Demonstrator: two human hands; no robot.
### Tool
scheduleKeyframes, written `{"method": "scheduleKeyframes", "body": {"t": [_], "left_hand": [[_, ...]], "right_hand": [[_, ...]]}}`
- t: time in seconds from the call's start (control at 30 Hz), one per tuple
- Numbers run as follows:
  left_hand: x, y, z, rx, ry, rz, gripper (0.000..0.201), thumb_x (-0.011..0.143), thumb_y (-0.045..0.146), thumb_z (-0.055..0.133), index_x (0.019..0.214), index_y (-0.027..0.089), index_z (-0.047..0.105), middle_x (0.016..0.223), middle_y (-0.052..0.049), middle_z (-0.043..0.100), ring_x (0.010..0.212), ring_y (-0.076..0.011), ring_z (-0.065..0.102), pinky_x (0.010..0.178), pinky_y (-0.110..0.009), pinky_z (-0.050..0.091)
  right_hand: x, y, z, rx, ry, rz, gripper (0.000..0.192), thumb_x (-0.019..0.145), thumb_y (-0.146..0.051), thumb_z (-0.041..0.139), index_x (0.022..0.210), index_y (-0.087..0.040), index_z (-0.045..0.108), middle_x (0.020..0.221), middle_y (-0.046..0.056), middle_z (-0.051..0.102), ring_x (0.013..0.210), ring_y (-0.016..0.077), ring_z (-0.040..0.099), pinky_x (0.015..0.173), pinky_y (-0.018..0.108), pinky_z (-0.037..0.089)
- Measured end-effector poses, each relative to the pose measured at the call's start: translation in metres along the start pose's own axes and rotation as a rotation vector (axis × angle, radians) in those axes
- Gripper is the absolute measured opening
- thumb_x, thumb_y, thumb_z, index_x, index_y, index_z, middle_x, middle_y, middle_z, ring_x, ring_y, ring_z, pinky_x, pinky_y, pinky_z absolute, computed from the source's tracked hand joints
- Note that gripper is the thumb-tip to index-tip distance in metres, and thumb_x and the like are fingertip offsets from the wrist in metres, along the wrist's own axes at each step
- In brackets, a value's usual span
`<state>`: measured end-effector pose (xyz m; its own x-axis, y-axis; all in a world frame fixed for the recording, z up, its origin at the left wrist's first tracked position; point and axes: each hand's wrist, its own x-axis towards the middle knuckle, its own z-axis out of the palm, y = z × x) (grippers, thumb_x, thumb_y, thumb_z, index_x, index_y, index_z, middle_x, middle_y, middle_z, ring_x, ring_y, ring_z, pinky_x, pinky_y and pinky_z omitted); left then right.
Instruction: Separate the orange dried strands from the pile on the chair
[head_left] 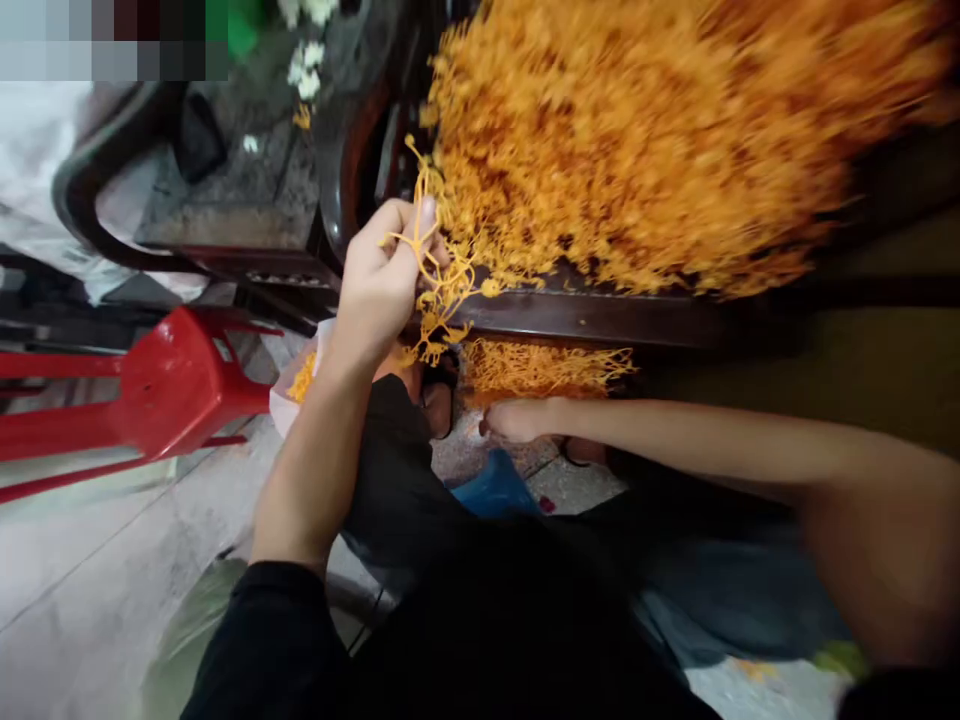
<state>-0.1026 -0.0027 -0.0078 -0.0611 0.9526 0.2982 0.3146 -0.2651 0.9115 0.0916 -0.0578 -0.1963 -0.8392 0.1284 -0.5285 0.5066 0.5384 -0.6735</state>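
My left hand (386,275) is raised at the table's edge with its fingers pinched on a small cluster of thin orange strands (439,270) that dangles below the thumb. A large heap of the same orange strands (637,140) covers the dark wooden table (600,318). My right hand (517,418) reaches low under the table edge, its fingers closed on a bundle of orange strands (540,368) that spreads to the right. My legs in dark trousers fill the bottom of the view.
A red plastic stool (150,385) lies on its side at the left. A pale bag (300,385) with some orange strands sits by my left wrist. A dark curved chair frame (97,200) stands at upper left, white flowers (307,60) beyond it. Pale tiled floor (90,560) at lower left.
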Motion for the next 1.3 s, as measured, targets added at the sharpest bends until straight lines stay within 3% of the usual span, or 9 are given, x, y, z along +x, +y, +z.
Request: {"method": "scheduleKeyframes", "body": {"t": [0.1, 0.2, 0.33, 0.4, 0.6, 0.93, 1.13, 1.23, 1.3], "left_hand": [[0.008, 0.007, 0.018, -0.19, -0.02, -0.087, 0.061, 0.101, 0.074, 0.05, 0.076, 0.02, 0.053, 0.069, 0.001, 0.048, 0.065, -0.0123, 0.056, 0.063, -0.026, 0.045], [0.01, 0.02, 0.037, -0.385, -0.07, -0.166, 0.057, 0.099, 0.071, 0.059, 0.075, 0.02, 0.049, 0.07, 0.002, 0.044, 0.061, -0.0107, 0.05, 0.059, -0.024, 0.041], [0.009, 0.037, 0.061, -0.543, -0.168, -0.316, 0.05, 0.102, 0.062, 0.059, 0.078, 0.02, 0.047, 0.071, 0.003, 0.041, 0.055, -0.0086, 0.044, 0.054, -0.021, 0.037], [0.009, 0.042, 0.073, -0.523, -0.16, -0.35, 0.05, 0.102, 0.064, 0.058, 0.08, 0.02, 0.048, 0.07, 0.003, 0.042, 0.055, -0.009, 0.048, 0.054, -0.02, 0.04], [0.016, 0.045, 0.093, -0.442, -0.133, -0.335, 0.049, 0.097, 0.068, 0.064, 0.086, 0.02, 0.057, 0.074, 0.0, 0.057, 0.065, -0.0129, 0.062, 0.055, -0.023, 0.046], [0.02, 0.059, 0.08, -0.684, -0.263, -0.434, 0.083, 0.081, 0.103, 0.027, 0.075, 0.024, 0.052, 0.074, -0.008, 0.055, 0.072, -0.0222, 0.06, 0.063, -0.038, 0.054], [0.015, 0.065, 0.076, -0.644, -0.138, -0.484, 0.079, 0.082, 0.102, 0.025, 0.064, 0.025, 0.031, 0.057, 0.001, 0.033, 0.054, -0.0149, 0.041, 0.051, -0.032, 0.041], [0.021, 0.063, 0.066, -0.75, 0.085, -0.443, 0.077, 0.086, 0.098, 0.026, 0.061, 0.025, 0.022, 0.053, 0.004, 0.023, 0.046, -0.0098, 0.024, 0.043, -0.027, 0.025], [0.024, 0.061, 0.062, -0.762, 0.108, -0.431, 0.077, 0.088, 0.096, 0.027, 0.061, 0.025, 0.021, 0.052, 0.006, 0.019, 0.045, -0.009, 0.021, 0.042, -0.026, 0.021]], "right_hand": [[-0.069, -0.004, -0.061, -0.115, 0.082, 0.005, 0.024, 0.096, -0.035, 0.075, 0.083, -0.015, 0.075, 0.079, 0.007, 0.071, 0.071, 0.0169, 0.061, 0.071, 0.031, 0.045], [-0.143, -0.025, -0.107, -0.211, 0.474, -0.044, 0.046, 0.102, -0.052, 0.066, 0.071, -0.017, 0.068, 0.069, 0.004, 0.064, 0.063, 0.0148, 0.054, 0.067, 0.031, 0.039], [-0.204, -0.058, -0.127, -0.088, 1.149, -0.03, 0.05, 0.107, -0.052, 0.053, 0.079, -0.017, 0.076, 0.079, 0.006, 0.071, 0.073, 0.0171, 0.062, 0.074, 0.032, 0.045], [-0.21, -0.064, -0.124, 0.066, 1.294, -0.015, 0.044, 0.105, -0.052, 0.057, 0.097, -0.017, 0.082, 0.091, 0.008, 0.077, 0.083, 0.0193, 0.068, 0.079, 0.033, 0.049], [-0.195, -0.052, -0.118, 0.393, 1.179, -0.051, 0.037, 0.095, -0.051, 0.068, 0.097, -0.016, 0.08, 0.09, 0.005, 0.077, 0.081, 0.0183, 0.067, 0.078, 0.031, 0.048], [-0.205, -0.033, -0.116, 0.02, 1.3, 0.137, 0.026, 0.104, -0.036, 0.056, 0.085, -0.019, 0.06, 0.082, 0.006, 0.069, 0.074, 0.019, 0.059, 0.073, 0.031, 0.038], [-0.208, -0.031, -0.112, -0.119, 1.41, 0.21, 0.021, 0.105, -0.032, 0.054, 0.089, -0.019, 0.059, 0.088, 0.01, 0.07, 0.076, 0.021, 0.06, 0.072, 0.033, 0.04], [-0.227, -0.017, -0.116, -0.106, 1.618, 0.337, 0.022, 0.102, -0.035, 0.059, 0.086, -0.02, 0.062, 0.082, 0.011, 0.07, 0.07, 0.0207, 0.059, 0.068, 0.034, 0.041], [-0.24, -0.007, -0.118, 0.088, 1.743, 0.39, 0.021, 0.099, -0.037, 0.065, 0.088, -0.02, 0.064, 0.074, 0.01, 0.07, 0.062, 0.0188, 0.058, 0.063, 0.033, 0.042]]}}
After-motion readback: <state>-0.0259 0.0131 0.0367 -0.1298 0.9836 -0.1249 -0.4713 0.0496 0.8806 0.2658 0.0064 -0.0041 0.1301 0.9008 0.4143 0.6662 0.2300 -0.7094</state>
